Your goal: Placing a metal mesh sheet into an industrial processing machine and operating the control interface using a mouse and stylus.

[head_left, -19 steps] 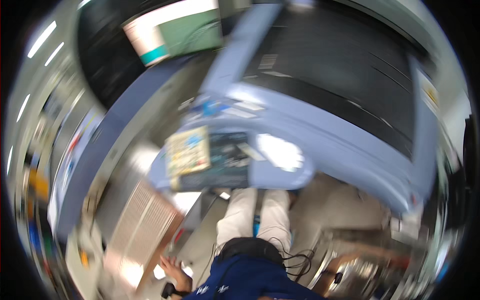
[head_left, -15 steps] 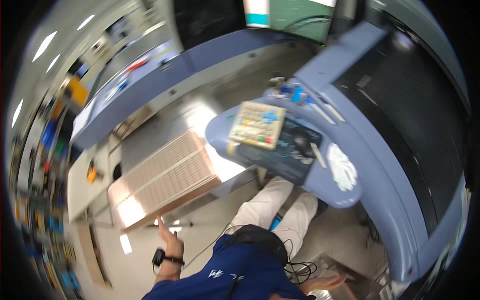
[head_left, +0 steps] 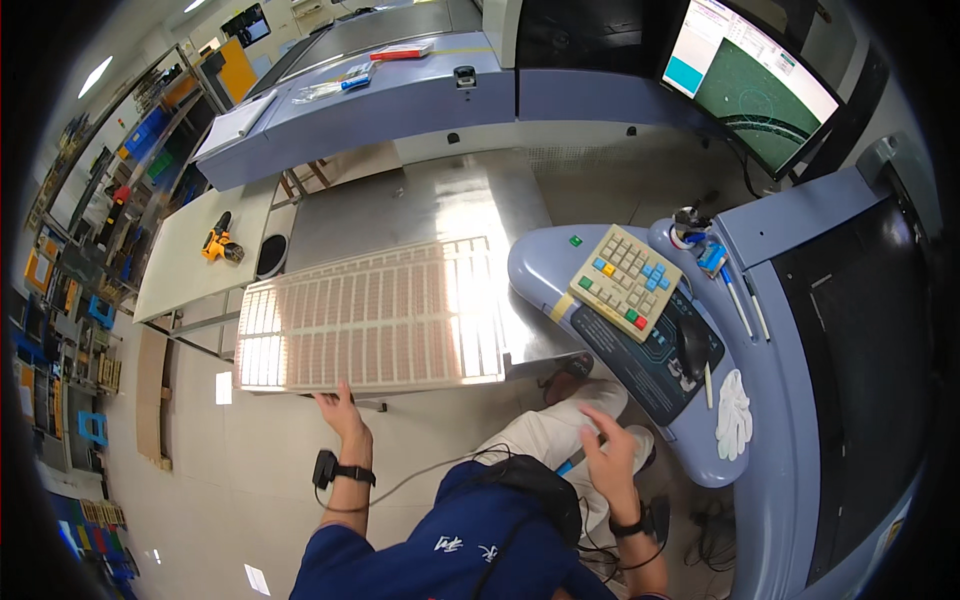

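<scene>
A large rectangular circuit-board panel (head_left: 375, 320), pale and copper-tinted with rows of fine pattern, lies on a metal table (head_left: 370, 215) ahead and to the left. My left hand (head_left: 345, 415) is at its near edge, thumb up and fingers apart; the fingertips appear to meet the edge, but a grip is not visible. My right hand (head_left: 612, 460) is raised over my lap with its fingers spread, holding nothing. To its right, a white glove (head_left: 734, 415) lies on the blue-grey console ledge (head_left: 540, 265), near a beige keypad (head_left: 627, 282) and a black mouse (head_left: 692, 347).
A screen (head_left: 755, 85) stands at the back right. Pens (head_left: 738, 305) and a small cup (head_left: 688, 228) sit along the console. On a side table (head_left: 165, 290) at left rests a yellow drill (head_left: 221, 240). Shelves (head_left: 75, 240) line the far left. Cables (head_left: 610, 545) hang by my right arm.
My view has turned, so the panel and console appear shifted. My right hand has risen from the lower right to over my lap. My left hand stays near the panel's front edge.
</scene>
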Action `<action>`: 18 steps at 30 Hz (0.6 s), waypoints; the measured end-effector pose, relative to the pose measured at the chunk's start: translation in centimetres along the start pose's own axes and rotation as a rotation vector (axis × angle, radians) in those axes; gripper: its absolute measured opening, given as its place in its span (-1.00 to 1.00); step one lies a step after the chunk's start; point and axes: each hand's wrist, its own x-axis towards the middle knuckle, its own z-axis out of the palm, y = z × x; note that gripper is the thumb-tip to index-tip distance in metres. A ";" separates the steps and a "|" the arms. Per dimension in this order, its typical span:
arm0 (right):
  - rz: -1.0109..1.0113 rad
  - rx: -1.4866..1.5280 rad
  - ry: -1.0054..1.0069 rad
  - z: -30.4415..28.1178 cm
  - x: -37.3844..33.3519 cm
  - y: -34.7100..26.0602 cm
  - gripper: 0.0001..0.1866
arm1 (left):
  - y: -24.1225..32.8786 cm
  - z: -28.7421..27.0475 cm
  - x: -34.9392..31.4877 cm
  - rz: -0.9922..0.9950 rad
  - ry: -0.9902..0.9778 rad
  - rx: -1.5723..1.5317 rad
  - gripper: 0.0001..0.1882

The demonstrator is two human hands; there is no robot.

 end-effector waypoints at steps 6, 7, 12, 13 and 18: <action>0.485 0.639 -0.499 10.1 9.1 1.9 -0.51 | -1.0 -5.6 2.2 -0.469 0.027 -0.410 -0.50; 0.653 0.748 -0.622 11.2 9.8 1.4 -0.50 | -1.6 -6.4 3.0 -0.576 0.012 -0.546 -0.63; 0.368 0.873 -0.394 14.7 6.9 -0.6 -0.51 | 1.6 -10.1 3.8 -0.299 -0.305 -0.484 -0.83; 0.312 0.823 -0.431 13.6 6.3 -2.0 -0.53 | 1.0 -11.7 4.5 -0.205 -0.442 -0.521 -0.83; 0.184 0.867 -0.279 8.3 5.6 -4.0 -0.49 | 9.1 -4.0 -0.8 -0.126 -0.608 -0.698 -0.64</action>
